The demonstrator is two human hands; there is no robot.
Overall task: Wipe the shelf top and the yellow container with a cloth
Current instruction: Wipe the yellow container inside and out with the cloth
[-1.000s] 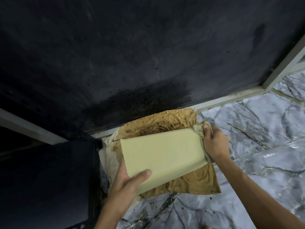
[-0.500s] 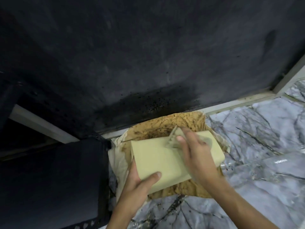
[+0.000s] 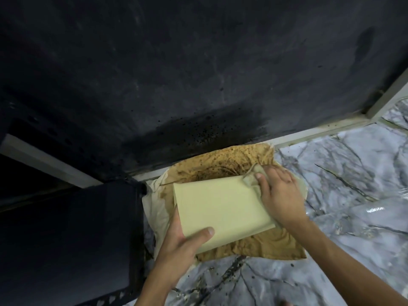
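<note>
A: What fills the upper part of the view?
B: A dark wall (image 3: 198, 74), speckled with black spots low down, above a pale ledge (image 3: 309, 133). Lower left, a black shelf unit (image 3: 66, 239); its details are lost in shadow.

A: And the surface?
B: A marble-patterned surface (image 3: 353, 217) under a clear, glossy film, cut off by the right and bottom edges. On it lies a brown-stained sheet (image 3: 220, 166), crumpled at its edges, its stain darkest near the wall.

A: Where is the yellow container (image 3: 220, 208)?
B: Over the stained sheet, between both hands. A flat pale-yellow face is turned towards the camera. Its long axis runs from upper left to lower right, slightly tilted. The underside and any opening are hidden.

A: The hands?
B: The left hand (image 3: 183, 246) grips the near left corner, thumb on the upper face, fingers hidden beneath. The right hand (image 3: 280, 193) presses a greyish cloth (image 3: 251, 177) onto the far right end, fingers curled over it. Most of the cloth is covered by that hand.
</note>
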